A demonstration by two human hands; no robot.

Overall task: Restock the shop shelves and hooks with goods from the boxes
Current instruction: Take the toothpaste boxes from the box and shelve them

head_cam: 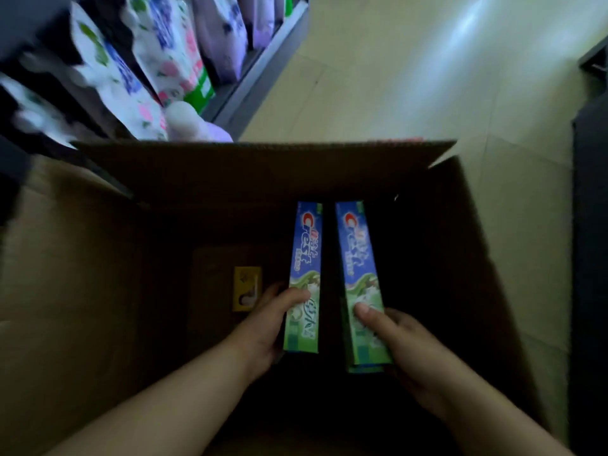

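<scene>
Two toothpaste cartons are in hand over the open box (98,258), which fills the lower and middle part of the frame. The left hand (273,320) grips the left carton (304,278) at its near end, thumb on top and fingers curled beneath. The right hand (404,343) holds the right carton (362,281) the same way; a second edge shows under this carton, so it may be a stack of two, though I cannot tell for sure. Both cartons lie lengthwise, side by side with a dark gap between them.

As a judgement, the job is at the picking stage: goods are gripped but none of these has reached a shelf yet. The box looks close to empty; a small yellow packet (246,287) lies on its bottom, just left of the left hand, and the rest of the bottom is too dark to read.

At the upper left, the shelf (260,74) carries blurred flowered and purple bags (158,60). The box's raised far flap (263,166) stands between hands and shelf, so the cartons need lifting over it. Pale floor (427,77) fills the upper right.
</scene>
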